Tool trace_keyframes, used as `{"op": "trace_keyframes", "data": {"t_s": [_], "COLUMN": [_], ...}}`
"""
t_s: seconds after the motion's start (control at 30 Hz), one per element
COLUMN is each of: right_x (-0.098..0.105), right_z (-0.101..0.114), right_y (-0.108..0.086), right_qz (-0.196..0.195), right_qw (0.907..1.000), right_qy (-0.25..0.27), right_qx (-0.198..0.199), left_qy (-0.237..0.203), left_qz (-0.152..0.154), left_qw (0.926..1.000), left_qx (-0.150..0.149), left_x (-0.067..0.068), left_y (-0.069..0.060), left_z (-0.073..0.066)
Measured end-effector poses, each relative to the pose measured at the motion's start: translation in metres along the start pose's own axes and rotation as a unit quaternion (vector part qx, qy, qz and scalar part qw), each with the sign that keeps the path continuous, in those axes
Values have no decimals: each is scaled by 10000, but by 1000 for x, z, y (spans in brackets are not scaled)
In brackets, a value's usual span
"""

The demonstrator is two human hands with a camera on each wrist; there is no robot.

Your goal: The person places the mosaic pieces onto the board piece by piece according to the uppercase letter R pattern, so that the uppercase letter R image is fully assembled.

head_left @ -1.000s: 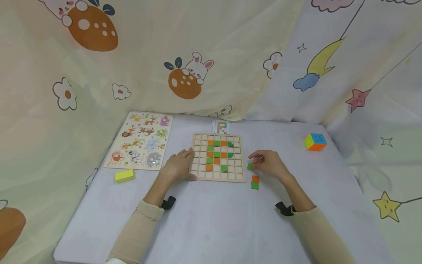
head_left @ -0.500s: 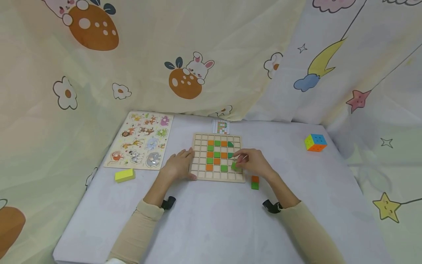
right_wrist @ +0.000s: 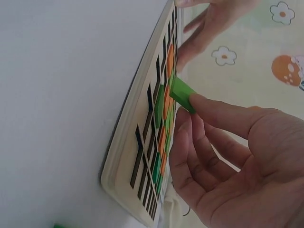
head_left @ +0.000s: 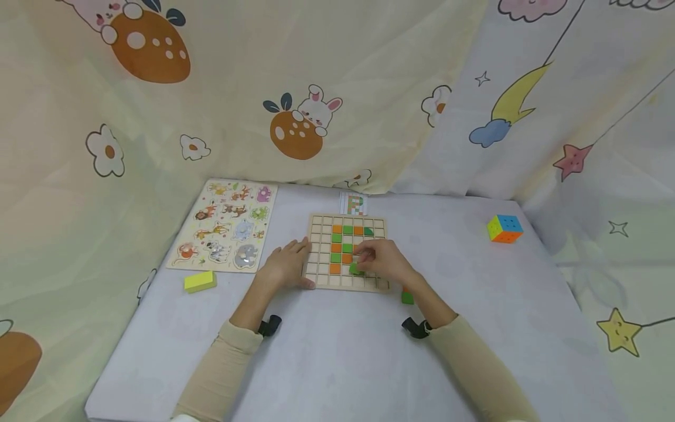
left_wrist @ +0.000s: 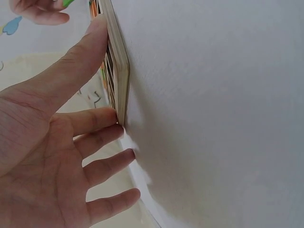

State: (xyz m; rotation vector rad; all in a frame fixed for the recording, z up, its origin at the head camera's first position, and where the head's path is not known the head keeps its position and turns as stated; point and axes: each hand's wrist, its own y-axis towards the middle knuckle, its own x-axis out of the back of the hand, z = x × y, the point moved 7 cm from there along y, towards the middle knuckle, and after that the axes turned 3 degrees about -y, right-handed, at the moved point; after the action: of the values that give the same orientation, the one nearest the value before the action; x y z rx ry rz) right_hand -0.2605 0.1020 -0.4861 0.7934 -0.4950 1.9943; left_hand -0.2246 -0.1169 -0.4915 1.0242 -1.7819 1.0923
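Note:
A square wooden grid board (head_left: 321,282) lies mid-table with orange and green tiles in its cells. My left hand (head_left: 285,265) rests at the board's left edge, its fingers and thumb straight and spread around the near corner in the left wrist view. Over the board, my right hand (head_left: 384,259) pinches a green square tile (right_wrist: 181,95) between thumb and fingers. The tile is tilted just above the cells, and another green tile (right_wrist: 159,105) sits in the board close by. My right hand hides part of the board's right side.
Right of the board lies a loose green tile (head_left: 408,298), beside an orange one mostly hidden by my wrist. A small pattern card (head_left: 353,203) lies behind the board. An animal puzzle board (head_left: 221,225) and a yellow block (head_left: 200,282) are left; a puzzle cube (head_left: 505,228) is right.
My right hand has picked up the green tile from the table right of the board and carried it leftward over the cells. My left hand has stayed at the board's edge.

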Motion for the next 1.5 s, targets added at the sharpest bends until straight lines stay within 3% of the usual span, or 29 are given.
{"op": "trace_keyframes", "data": {"t_s": [0.53,0.93,1.1,1.5], "right_x": [-31,-41,-33,7], "right_z": [25,35,33,18], "right_y": [14,10,9,-2], "right_qz": [237,489,393,-121], "right_qw": [9993,9985,9990,9993], "right_qy": [-32,-219,-181,-353], "right_qx": [295,150,110,98], "left_qy": [24,46,-21,-2], "left_qz": [109,48,64,50], "left_qw": [9999,10000,10000,10000], "left_qx": [37,-17,0,48], "left_x": [0,0,0,0], "left_y": [-1,0,0,-1], "left_z": [2,2,1,1]}}
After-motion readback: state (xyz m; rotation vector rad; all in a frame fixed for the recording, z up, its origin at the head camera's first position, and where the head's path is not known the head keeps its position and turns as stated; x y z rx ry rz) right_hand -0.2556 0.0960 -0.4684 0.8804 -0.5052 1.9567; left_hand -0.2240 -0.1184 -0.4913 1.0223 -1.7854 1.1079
